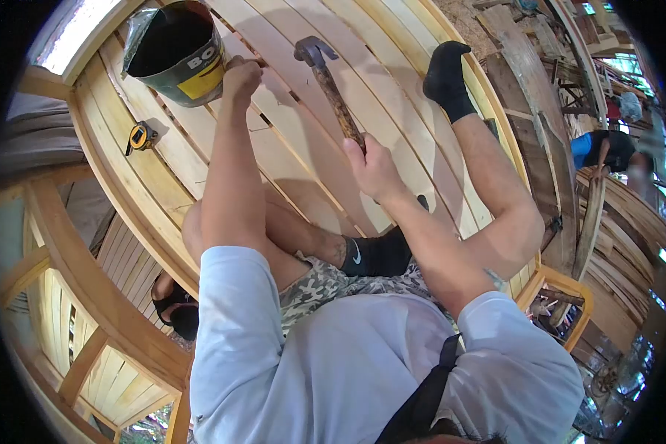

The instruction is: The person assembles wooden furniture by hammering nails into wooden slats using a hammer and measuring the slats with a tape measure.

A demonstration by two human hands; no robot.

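My right hand (375,169) is wrapped round the lower end of a claw hammer (334,96), whose worn wooden handle slants up to a dark metal head. The hammer is held above the pale slatted wood. My left hand (242,78) is closed in a fist right beside a dark bucket (177,63) with a yellow label. What its fingers hold, if anything, is hidden, and I cannot tell whether it touches the bucket. A yellow and black tape measure (141,136) lies on the slats, left of my left forearm.
I sit on a slatted wooden platform (303,140) with a raised curved edge; my sock-covered foot (448,78) rests near its right side. Another wooden frame (103,296) stands at lower left. Stacked boards (629,237) and a bending person (607,152) are at right; another person (174,303) is below left.
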